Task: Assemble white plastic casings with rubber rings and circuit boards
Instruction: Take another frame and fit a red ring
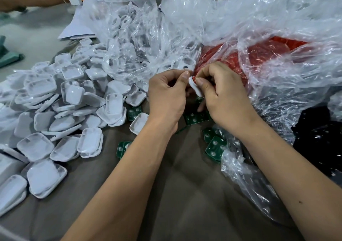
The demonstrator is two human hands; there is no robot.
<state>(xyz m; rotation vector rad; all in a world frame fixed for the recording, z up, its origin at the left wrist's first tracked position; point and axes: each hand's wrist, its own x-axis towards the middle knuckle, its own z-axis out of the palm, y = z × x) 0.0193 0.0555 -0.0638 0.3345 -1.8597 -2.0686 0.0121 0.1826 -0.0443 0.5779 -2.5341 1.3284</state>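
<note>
We pinch one white casing (195,87) between left hand (166,94) and right hand (224,100), just before the red bag (259,55), so the right fingers can press a red rubber ring (194,78) in.

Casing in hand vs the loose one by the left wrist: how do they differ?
The held casing is pinched by both the left hand and right hand, tilted on edge, with red at its top. The loose casing lies untouched on the table, hollow side up, no red showing. Both are white plastic.
</note>
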